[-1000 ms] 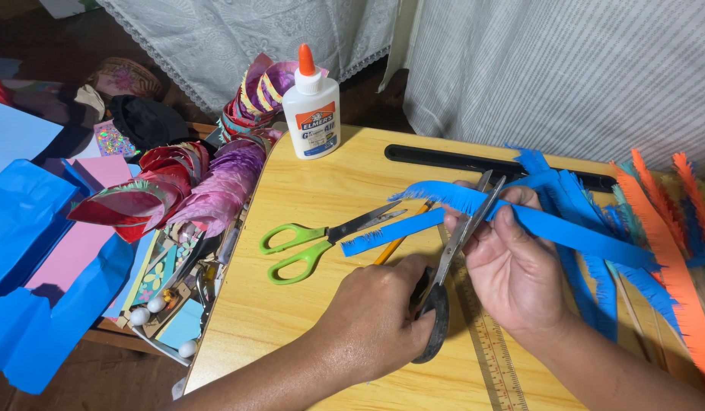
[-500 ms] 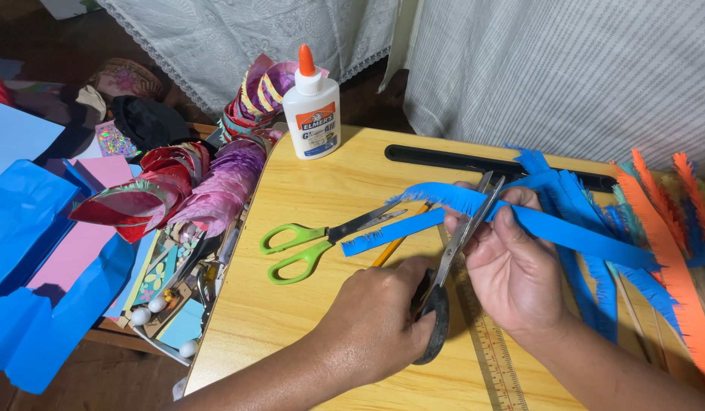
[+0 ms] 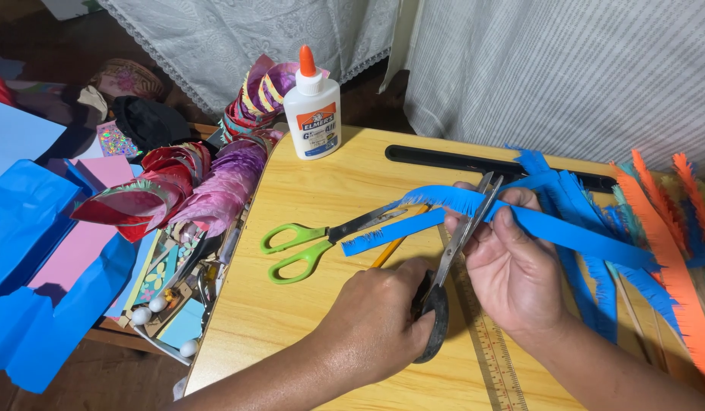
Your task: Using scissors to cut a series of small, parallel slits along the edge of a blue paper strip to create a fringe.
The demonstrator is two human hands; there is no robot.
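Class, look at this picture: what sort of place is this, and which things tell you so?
Probably a home craft corner. A wooden table holds a glue bottle and green-handled scissors, and the hands cut a blue paper strip beside fringed orange strips.

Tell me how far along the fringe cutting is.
Done: fringed blue strips and orange strips lie piled at the table's right. In hand: the right hand holds a blue strip while the left hand works black scissors across it. Left: the stretch right of the blades looks uncut. The green scissors lie unused.
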